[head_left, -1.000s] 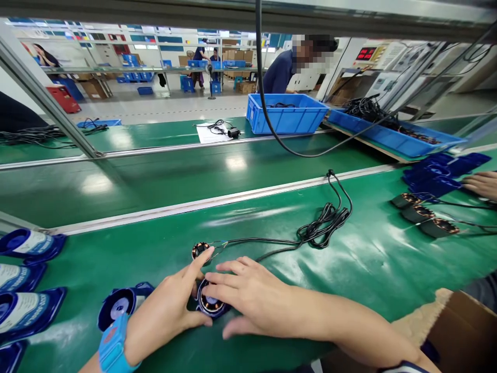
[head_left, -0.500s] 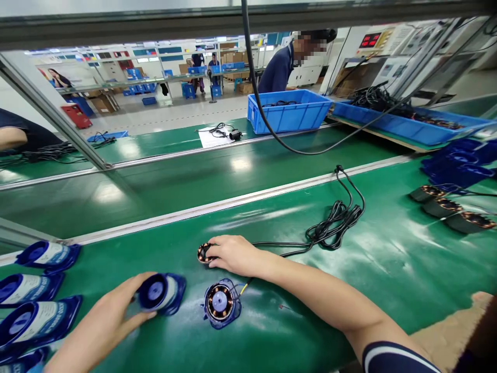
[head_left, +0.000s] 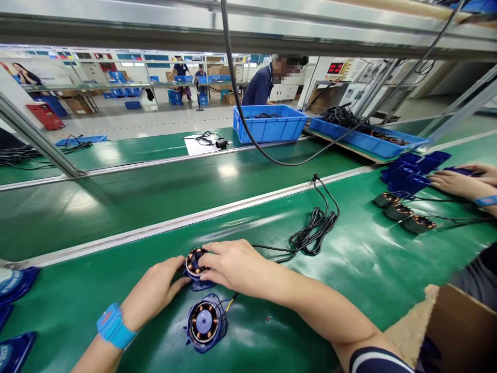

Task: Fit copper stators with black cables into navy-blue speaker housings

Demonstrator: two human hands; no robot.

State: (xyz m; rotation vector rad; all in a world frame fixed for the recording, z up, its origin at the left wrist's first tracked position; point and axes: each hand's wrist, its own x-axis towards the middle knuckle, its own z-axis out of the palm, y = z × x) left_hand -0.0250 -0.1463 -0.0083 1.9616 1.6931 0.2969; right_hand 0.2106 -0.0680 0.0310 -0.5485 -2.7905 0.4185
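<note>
A round motor stator with copper windings (head_left: 192, 262) is held by the fingers of my right hand (head_left: 235, 267). It sits over a dark blue plastic housing (head_left: 199, 285), and whether it is fully inside I cannot tell. My left hand (head_left: 157, 284), wearing a blue wristband (head_left: 115, 326), grips that housing from the left with thumb and fingers. Just in front lies another blue housing (head_left: 219, 331) with a copper-wound stator (head_left: 204, 323) seated in it and a yellow wire coming out. A coiled black cable (head_left: 314, 230) runs toward my right hand.
Labelled blue housings (head_left: 17, 285) stand at the left edge. Loose stators (head_left: 399, 211) and blue housings (head_left: 407, 173) lie at the right, beside a co-worker's hands (head_left: 452, 182). Blue bins (head_left: 272, 127) stand beyond the rail; a cable (head_left: 248, 137) hangs overhead. A cardboard box (head_left: 462, 326) is at lower right.
My left hand has carried the blue housing rightward to the stator in my right hand, and the two now meet. A co-worker's hands have come into view at the right. The view has shifted.
</note>
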